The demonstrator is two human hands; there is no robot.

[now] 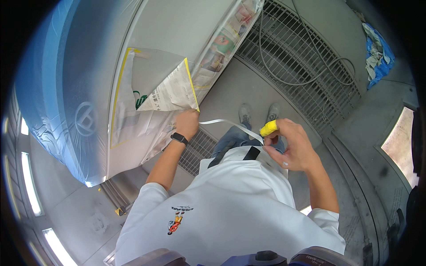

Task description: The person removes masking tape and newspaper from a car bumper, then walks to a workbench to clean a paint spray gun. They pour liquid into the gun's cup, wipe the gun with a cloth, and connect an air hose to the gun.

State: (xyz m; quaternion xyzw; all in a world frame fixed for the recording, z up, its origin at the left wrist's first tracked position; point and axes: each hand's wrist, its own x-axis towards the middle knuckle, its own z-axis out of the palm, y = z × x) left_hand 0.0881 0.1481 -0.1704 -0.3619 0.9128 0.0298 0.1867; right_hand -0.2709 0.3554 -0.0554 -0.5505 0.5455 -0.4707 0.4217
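Observation:
My left hand, with a dark watch on its wrist, is closed at the lower corner of a folded-back sheet of newspaper masking paper. Yellow tape runs along that sheet's edge, and part of the sheet lies against a pale car body panel. From the left hand a narrow white strip of tape sags across to my right hand, whose thumb and fingers pinch its other end. A crumpled yellow piece covers or sits at the right fingertips; which of these I cannot tell.
Blue plastic film covers the car's left part. More newspaper lines the panel's right edge. A grey cable loops over the floor grating. Crumpled blue and white sheeting lies at the far right. My shoes stand below.

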